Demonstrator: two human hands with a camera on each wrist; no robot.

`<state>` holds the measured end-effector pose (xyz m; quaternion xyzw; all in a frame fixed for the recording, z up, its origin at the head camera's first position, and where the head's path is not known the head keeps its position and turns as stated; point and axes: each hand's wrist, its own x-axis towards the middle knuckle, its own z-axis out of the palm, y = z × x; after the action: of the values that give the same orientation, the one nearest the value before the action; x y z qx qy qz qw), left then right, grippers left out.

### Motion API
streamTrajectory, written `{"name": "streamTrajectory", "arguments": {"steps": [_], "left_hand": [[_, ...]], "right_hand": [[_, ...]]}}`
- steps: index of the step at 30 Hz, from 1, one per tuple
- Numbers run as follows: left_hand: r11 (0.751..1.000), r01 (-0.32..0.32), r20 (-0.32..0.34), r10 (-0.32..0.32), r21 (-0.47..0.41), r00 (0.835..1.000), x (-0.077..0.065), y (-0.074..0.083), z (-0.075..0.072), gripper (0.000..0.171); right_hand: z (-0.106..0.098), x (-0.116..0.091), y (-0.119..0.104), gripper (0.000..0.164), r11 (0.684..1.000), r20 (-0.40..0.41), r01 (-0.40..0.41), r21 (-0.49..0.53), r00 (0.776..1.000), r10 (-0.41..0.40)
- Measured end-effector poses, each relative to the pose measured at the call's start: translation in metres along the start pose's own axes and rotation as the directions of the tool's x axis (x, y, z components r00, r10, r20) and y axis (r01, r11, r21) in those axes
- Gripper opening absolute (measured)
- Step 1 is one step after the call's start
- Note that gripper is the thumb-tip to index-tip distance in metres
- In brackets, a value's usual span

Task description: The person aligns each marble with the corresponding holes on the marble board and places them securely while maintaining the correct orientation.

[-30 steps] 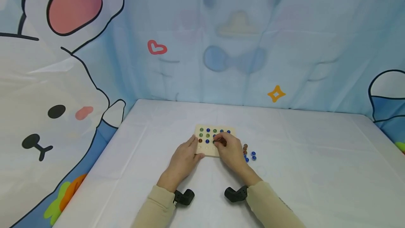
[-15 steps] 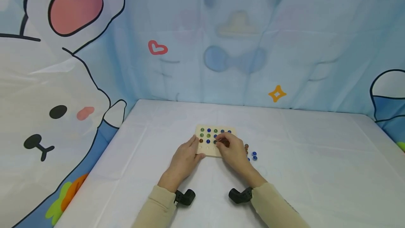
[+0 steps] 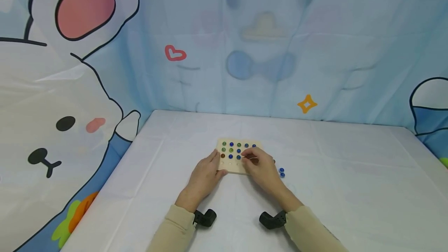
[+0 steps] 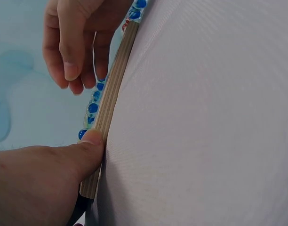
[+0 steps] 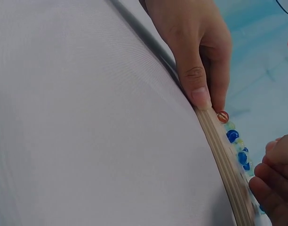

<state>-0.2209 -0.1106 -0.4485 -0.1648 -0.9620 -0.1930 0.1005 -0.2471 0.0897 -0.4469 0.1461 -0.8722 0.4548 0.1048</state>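
Marble board, edge gripped by left hand — right hand half-curled above, hold unclear

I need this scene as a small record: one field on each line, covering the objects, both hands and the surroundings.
Main object: pale rectangular wooden board, lying on a white-covered table
Left hand: holds the board's left near corner
Right hand: over the board's right side, fingers bent; grip unclear
On board: green, blue and brown glass marbles in rows; some hidden
To the board's right: two blue glass marbles in plain sight
Background: light-blue curtain printed with cartoon figures
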Motion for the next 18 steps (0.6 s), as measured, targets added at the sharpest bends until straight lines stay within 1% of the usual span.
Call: {"name": "streamTrajectory", "arguments": {"steps": [5,12,18], "left_hand": [[1.000,0.012,0.009,-0.012,-0.006,1.000,0.000,0.000,0.000,0.066],[1.000,0.021,0.016,-0.021,-0.010,1.000,0.000,0.002,0.000,0.065],[0.999,0.028,0.022,-0.028,-0.018,0.999,0.000,0.001,0.000,0.066]], "right_hand": [[-0.007,-0.002,0.002,0.017,1.000,-0.016,0.013,0.009,1.000,-0.013],[-0.018,-0.003,0.001,0.014,0.998,-0.063,0.068,0.000,0.996,-0.068],[-0.028,-0.007,0.002,0.014,0.998,-0.085,0.061,-0.021,0.994,-0.063]]}}
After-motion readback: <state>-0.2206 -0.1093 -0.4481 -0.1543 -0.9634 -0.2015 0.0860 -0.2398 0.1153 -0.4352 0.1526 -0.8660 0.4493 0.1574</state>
